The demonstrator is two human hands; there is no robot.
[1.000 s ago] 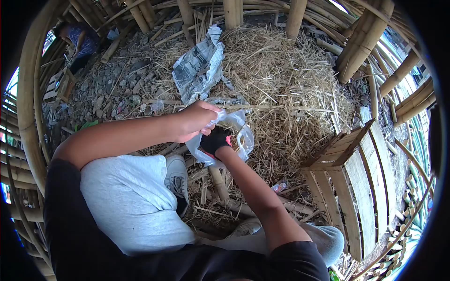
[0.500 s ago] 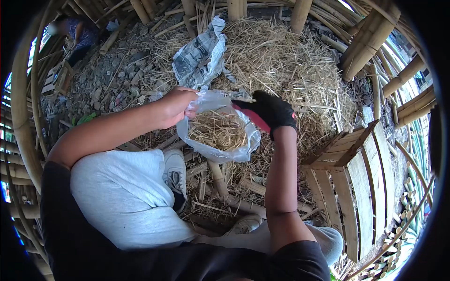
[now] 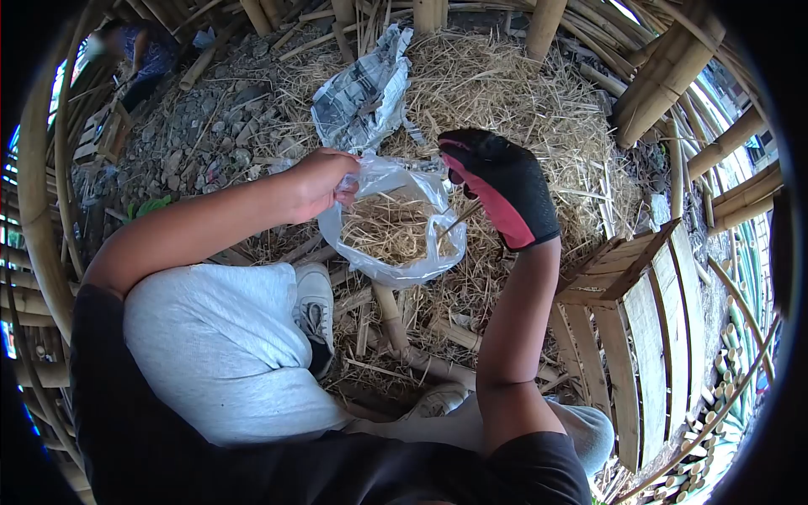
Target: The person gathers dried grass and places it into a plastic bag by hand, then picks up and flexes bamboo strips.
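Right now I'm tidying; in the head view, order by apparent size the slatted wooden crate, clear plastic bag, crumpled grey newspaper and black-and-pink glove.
Slatted wooden crate
Clear plastic bag
Crumpled grey newspaper and black-and-pink glove: look alike, unranked

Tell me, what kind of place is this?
Maybe a rough bamboo shelter or animal pen, though I can't be sure. Thick bamboo poles stand around it, straw and stones lie on the ground, and there's a slatted wooden crate.

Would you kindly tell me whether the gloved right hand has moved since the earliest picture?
Yes: against the wooden crate, the right hand has moved rightward and up the picture, out of the plastic bag.
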